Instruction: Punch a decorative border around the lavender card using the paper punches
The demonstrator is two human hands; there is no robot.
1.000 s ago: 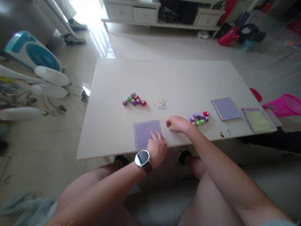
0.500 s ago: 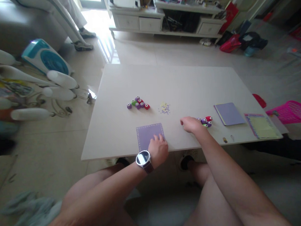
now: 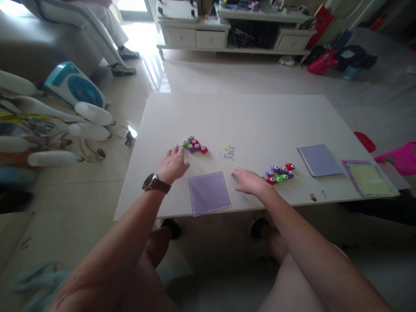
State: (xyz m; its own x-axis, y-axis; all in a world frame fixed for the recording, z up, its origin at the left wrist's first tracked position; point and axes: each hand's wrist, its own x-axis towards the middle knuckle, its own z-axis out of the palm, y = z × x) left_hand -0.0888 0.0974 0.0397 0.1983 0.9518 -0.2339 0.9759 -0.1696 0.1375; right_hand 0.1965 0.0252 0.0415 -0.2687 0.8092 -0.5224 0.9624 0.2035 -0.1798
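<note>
A purple paper square (image 3: 209,193) with punched edges lies at the near edge of the white table (image 3: 247,118). My left hand (image 3: 173,164), with a watch on its wrist, reaches past the sheet's left side; its fingertips are at the left cluster of small coloured punches (image 3: 195,145). Whether it grips one is unclear. My right hand (image 3: 249,180) rests flat on the table between the purple sheet and the right cluster of punches (image 3: 280,173), fingers spread, holding nothing. A small heap of punched paper bits (image 3: 228,151) lies behind the sheet.
A purple pad (image 3: 319,160) and a yellow-green sheet (image 3: 367,178) lie at the table's right. A pink basket (image 3: 406,157) stands on the floor right. A blue fan (image 3: 75,83) and white rods (image 3: 57,134) are left. Another person's legs (image 3: 101,32) show far back.
My left hand left the purple sheet and moved up-left to the left punch cluster. My right hand went to the right cluster, then came back beside the sheet, empty; the green punch is gone from it.
</note>
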